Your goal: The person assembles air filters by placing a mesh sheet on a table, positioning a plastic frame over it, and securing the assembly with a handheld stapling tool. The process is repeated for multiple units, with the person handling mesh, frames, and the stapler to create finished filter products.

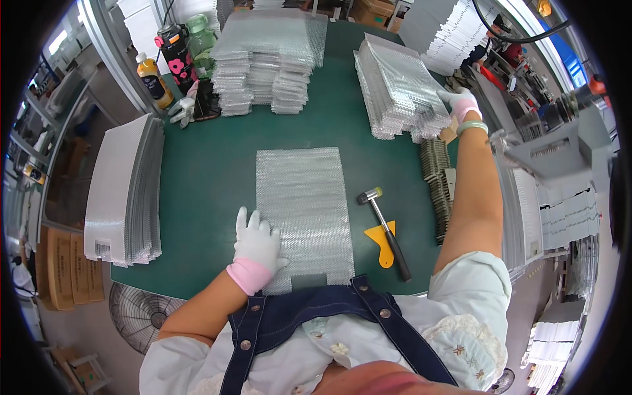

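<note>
A clear, bubble-textured plastic sheet (306, 197) lies flat on the green table in front of me, with a rectangular notch at its near end. My left hand (255, 247), in a white glove with a pink cuff, rests with spread fingers along its left edge. At the far right, my gloved right hand (459, 102) reaches to the right edge of a stack of similar sheets (401, 79). Its fingers stretch out at that edge; whether they grip a sheet is not visible. A mallet (385, 230) and a yellow scraper (380, 245) lie right of the single sheet.
A taller sheet stack (270, 39) stands at the back. White panels (122, 191) are stacked at the left. A black flowered bottle (176, 56), an orange-yellow bottle (155, 82) and loose gloves (184, 110) sit back left. Small grey-brown pieces (436, 187) line up beneath my right forearm.
</note>
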### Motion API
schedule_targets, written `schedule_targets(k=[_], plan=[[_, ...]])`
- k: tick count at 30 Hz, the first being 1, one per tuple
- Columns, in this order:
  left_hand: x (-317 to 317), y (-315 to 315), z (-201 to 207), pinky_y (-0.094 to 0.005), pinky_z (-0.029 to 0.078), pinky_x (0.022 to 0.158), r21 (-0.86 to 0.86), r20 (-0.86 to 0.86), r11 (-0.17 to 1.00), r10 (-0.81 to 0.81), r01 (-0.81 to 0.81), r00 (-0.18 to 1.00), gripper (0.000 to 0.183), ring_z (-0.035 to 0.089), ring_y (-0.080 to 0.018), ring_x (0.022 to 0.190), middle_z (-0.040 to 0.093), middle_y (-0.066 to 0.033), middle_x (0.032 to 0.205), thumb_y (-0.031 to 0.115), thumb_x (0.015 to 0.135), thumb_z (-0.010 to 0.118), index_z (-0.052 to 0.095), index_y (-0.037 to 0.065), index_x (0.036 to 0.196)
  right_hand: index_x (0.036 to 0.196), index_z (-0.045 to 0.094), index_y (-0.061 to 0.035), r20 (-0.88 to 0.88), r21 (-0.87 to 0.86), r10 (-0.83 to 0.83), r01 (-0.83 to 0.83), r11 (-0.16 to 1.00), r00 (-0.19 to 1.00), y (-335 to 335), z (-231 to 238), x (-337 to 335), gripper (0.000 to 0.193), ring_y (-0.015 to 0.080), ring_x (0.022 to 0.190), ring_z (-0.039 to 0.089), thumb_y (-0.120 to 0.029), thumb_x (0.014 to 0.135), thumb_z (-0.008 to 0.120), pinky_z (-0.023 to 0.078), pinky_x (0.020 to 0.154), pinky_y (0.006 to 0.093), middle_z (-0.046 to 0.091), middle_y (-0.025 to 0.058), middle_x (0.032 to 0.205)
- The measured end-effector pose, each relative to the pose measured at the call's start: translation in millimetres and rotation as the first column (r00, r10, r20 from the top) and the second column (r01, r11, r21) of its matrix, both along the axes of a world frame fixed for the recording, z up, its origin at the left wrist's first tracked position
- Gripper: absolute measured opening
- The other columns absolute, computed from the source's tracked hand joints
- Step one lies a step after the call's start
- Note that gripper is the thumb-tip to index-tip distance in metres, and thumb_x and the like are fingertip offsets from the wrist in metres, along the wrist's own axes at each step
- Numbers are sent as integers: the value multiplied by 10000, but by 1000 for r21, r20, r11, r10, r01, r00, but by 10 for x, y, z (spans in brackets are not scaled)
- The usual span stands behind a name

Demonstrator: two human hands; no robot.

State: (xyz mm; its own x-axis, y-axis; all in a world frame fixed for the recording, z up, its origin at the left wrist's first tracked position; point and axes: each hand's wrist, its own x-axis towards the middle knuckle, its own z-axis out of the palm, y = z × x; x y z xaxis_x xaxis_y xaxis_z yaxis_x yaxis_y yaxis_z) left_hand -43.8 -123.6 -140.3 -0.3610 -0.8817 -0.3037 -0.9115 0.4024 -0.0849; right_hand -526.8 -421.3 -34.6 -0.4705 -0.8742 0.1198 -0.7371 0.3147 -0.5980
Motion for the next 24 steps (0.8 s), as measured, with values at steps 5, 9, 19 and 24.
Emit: schedule_targets(k=[5, 9, 19, 24], plan=[[-58, -6, 55, -592, 78, 1180, -3, 33, 1000, -18, 18, 999, 708, 364, -352, 1357, 607, -145, 1211, 610, 734, 703, 646, 102, 1224, 1421, 410, 51, 111, -452, -159, 193, 871, 981, 147, -1, 26, 987, 325, 1295, 513, -401, 672, 866, 386, 1088, 371, 508, 237, 1404], [-72, -9, 63, -586, 77, 1183, 6, 54, 1000, -10, 10, 998, 712, 363, -353, 1358, 607, -147, 1215, 610, 734, 701, 644, 103, 1231, 1309, 574, 6, -185, 38, -137, 147, 988, 973, 161, -40, -43, 811, 339, 1210, 588, -454, 691, 826, 451, 1027, 391, 613, 218, 1284], [-103, -12, 83, -582, 80, 1183, 44, 83, 998, 32, -36, 996, 708, 373, -357, 1357, 607, -155, 1218, 605, 721, 705, 659, 100, 1215, 1277, 627, -96, -367, 467, 69, 120, 876, 928, 167, -105, 511, 681, 326, 1240, 567, -557, 782, 700, 459, 1007, 450, 589, 147, 1341], [-113, -7, 92, -585, 79, 1182, 35, 71, 999, 26, -28, 997, 696, 372, -360, 1355, 609, -151, 1209, 599, 711, 709, 669, 104, 1200, 1141, 688, -31, -249, 364, 5, 89, 927, 968, 53, 32, 396, 526, 302, 1128, 643, -384, 752, 712, 480, 949, 414, 672, 173, 1192]])
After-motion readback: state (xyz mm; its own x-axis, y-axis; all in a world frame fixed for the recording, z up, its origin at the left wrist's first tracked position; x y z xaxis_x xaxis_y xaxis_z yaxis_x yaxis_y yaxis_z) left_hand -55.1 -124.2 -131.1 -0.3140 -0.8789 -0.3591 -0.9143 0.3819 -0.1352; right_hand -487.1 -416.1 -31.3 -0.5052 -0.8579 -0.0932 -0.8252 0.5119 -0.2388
